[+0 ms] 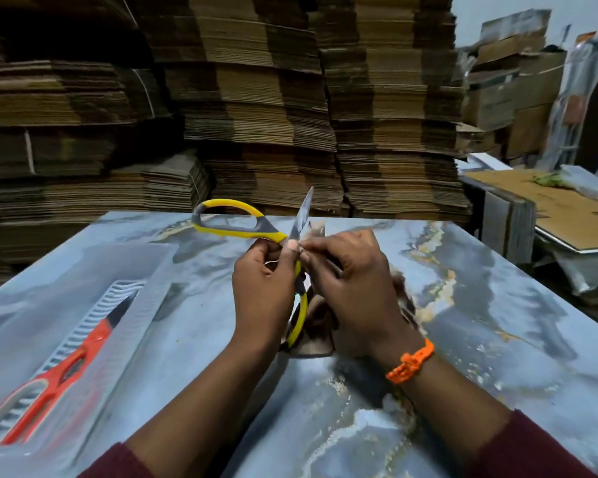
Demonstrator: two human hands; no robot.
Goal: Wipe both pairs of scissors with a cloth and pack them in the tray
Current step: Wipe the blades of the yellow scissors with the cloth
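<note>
Scissors (273, 236), yellow-handled, against cloth (316, 327)

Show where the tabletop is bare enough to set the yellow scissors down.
Bare: the table right of the right hand, and the strip between left hand and tray. Crowded: the left, where the tray holds orange scissors.

Yellow-grey scissors (237, 220), orange-handled scissors (66, 363), blue marbled table (463, 305)

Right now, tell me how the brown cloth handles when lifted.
Probably floppy: the brown cloth droops in folds under the right hand. Likely light, since a pinch carries it. It might snag on the open yellow scissors.
</note>
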